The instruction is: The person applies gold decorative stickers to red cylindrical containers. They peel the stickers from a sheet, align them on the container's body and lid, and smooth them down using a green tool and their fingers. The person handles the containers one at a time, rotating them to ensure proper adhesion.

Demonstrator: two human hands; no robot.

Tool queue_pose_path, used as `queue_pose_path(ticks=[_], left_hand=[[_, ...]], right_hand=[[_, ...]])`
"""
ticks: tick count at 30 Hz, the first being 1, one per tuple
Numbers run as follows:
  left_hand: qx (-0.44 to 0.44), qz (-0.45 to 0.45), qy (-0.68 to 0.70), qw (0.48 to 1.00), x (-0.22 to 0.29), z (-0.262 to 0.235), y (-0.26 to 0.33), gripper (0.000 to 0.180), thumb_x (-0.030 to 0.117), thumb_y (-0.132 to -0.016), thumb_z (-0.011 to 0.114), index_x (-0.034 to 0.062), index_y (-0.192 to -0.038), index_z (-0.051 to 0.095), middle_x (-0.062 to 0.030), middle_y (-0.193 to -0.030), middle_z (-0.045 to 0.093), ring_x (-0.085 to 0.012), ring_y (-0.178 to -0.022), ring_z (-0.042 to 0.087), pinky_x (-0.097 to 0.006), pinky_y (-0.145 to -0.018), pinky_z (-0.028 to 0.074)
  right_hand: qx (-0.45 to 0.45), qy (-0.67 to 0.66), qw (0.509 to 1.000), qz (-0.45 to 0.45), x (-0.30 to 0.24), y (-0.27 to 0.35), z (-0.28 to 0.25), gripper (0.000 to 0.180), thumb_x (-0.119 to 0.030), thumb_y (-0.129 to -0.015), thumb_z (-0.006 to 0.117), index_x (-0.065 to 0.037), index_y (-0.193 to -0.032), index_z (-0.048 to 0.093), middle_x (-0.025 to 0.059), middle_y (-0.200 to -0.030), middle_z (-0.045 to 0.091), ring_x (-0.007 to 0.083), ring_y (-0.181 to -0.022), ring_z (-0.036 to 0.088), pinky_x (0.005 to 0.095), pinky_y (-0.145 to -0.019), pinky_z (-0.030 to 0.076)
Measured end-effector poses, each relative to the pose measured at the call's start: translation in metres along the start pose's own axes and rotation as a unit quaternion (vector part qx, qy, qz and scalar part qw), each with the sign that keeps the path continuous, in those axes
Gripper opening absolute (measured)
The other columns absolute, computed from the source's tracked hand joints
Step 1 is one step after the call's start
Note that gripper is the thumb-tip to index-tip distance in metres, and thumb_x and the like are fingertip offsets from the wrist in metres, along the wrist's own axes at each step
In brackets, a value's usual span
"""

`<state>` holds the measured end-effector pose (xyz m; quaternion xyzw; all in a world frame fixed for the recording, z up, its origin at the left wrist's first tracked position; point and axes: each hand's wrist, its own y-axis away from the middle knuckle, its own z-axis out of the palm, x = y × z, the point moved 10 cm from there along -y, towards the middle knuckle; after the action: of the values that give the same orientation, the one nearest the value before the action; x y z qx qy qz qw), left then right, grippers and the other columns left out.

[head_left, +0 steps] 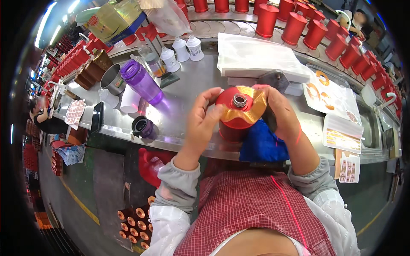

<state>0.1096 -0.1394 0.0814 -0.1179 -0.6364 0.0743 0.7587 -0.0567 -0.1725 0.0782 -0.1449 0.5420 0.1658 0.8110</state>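
A red bottle with a bare silver threaded neck stands upright at the near edge of the metal table. Around its shoulder sits a shiny gold foil sticker, its right side lifted and creased. My left hand is curled against the bottle's left side, its thumb on the foil's edge. On the other side my right hand closes on the raised part of the foil; some of its fingers are hidden behind it. A blue cloth lies beside the bottle, below my right hand.
White sheets with gold ring stickers lie to the right, near a sink. Behind is a white stack. A purple bottle, its cap and white squeeze bottles stand left. Red bottles line the conveyor.
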Motion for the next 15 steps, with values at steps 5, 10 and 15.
queue_pose_path(ticks=[5,10,15], left_hand=[[0.034,-0.007,0.011,0.999,0.003,-0.009,-0.009,0.043,0.021,-0.097,0.053,-0.0020,-0.132,0.044,-0.0115,-0.122,0.056,-0.0183,-0.113,0.055,-0.031,-0.099,0.041],[-0.010,0.010,0.036,0.999,0.004,0.017,0.006,0.061,0.025,-0.092,0.062,-0.0031,-0.137,0.034,-0.0132,-0.131,0.047,-0.0194,-0.119,0.048,-0.032,-0.103,0.036],[-0.051,-0.043,0.027,0.997,-0.001,0.013,0.001,0.066,0.026,-0.090,0.065,-0.0027,-0.139,0.032,-0.0129,-0.131,0.046,-0.0195,-0.122,0.046,-0.033,-0.106,0.033]], right_hand=[[-0.011,0.206,0.967,-0.149,-0.020,0.005,0.003,0.021,-0.019,-0.091,0.064,-0.004,-0.105,0.058,0.0047,-0.117,0.053,0.0125,-0.104,0.050,0.0285,-0.091,0.042],[-0.007,0.144,0.975,-0.168,-0.021,0.002,0.002,0.019,-0.011,-0.091,0.063,-0.002,-0.107,0.058,0.0040,-0.117,0.051,0.0131,-0.106,0.050,0.0296,-0.095,0.041],[-0.002,0.063,0.995,-0.080,-0.005,0.000,0.000,0.029,-0.013,-0.094,0.059,-0.003,-0.121,0.055,0.0042,-0.118,0.051,0.0138,-0.108,0.051,0.0296,-0.095,0.040]])
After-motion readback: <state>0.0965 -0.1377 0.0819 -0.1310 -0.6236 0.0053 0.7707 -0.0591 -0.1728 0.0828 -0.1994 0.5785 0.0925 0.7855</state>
